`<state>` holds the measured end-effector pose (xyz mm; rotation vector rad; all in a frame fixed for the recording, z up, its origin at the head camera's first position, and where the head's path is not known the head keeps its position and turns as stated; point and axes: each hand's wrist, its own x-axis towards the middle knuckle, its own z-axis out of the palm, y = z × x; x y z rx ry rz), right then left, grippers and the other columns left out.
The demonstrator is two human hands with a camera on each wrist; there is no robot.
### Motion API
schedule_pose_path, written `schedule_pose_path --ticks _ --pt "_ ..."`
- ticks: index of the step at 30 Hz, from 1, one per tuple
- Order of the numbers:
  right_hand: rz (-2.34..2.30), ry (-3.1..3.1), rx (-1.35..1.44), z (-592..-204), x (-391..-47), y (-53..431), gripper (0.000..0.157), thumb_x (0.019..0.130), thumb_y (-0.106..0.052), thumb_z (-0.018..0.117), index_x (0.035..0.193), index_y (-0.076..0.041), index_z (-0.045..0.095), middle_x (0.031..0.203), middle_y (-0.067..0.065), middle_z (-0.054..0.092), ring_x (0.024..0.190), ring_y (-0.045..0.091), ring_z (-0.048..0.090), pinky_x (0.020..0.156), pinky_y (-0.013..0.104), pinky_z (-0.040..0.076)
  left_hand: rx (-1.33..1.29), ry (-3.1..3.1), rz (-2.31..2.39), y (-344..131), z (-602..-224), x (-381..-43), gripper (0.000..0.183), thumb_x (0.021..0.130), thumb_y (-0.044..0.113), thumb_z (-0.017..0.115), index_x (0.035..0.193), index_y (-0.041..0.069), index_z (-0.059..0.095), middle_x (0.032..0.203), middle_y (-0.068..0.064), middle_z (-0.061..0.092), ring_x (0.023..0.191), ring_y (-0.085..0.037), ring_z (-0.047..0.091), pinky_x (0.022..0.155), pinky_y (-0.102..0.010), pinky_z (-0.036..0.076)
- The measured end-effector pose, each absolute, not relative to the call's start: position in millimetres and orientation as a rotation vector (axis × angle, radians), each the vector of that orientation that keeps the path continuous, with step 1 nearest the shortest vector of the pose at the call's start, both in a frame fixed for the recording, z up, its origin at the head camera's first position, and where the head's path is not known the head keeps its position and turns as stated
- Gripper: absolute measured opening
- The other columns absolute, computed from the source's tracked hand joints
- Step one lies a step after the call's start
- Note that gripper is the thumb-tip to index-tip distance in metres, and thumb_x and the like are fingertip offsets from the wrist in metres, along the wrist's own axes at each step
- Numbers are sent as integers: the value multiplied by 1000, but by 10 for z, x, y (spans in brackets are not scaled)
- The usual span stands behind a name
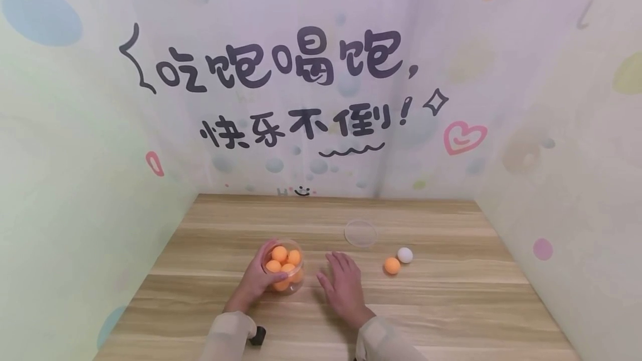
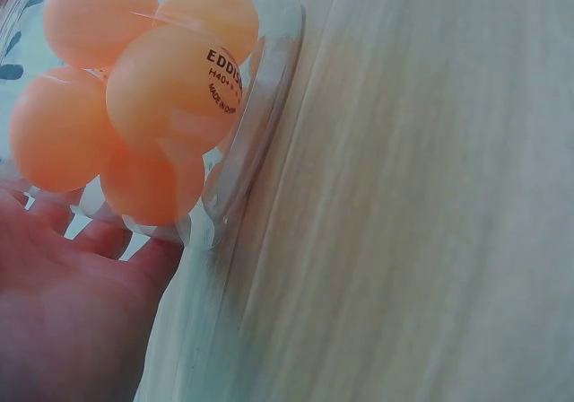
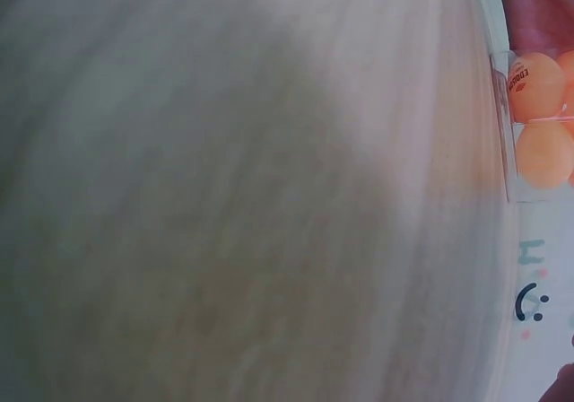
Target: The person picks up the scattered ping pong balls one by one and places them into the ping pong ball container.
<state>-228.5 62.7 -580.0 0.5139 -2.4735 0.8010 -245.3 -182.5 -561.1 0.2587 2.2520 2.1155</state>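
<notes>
A clear plastic tub with several orange ping-pong balls inside stands left of the table's middle. My left hand grips its left side, the thumb lying along the near side. In the left wrist view, printing shows on one ball through the clear wall. To the right of the tub, my right hand is over the table, apart from the tub, with fingers extended and nothing in them. Farther right lie a loose orange ping-pong ball and a white one, close together.
A round clear lid lies flat on the wooden table, beyond my right hand. Printed walls enclose the table at the back and both sides. A small black object shows at my left cuff.
</notes>
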Motion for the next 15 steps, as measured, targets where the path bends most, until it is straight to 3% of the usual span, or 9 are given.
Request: schedule_pose_path --ticks 8,15 --pt "644 -2527 399 -5788 -2319 694 53 89 -32 70 130 -3 55 134 18 51 127 40 39 107 59 23 287 2245 2115 -1824 -5607 -2461 95 74 5 83 150 6 28 148 -13 38 124 -29 46 96 -23 44" --pt "622 -2560 298 -5765 -2355 776 55 89 -37 70 130 -5 55 138 20 47 132 45 32 106 69 13 247 2281 2088 -1819 -5604 -2459 96 73 7 84 151 6 29 149 -11 38 125 -27 45 97 -23 43"
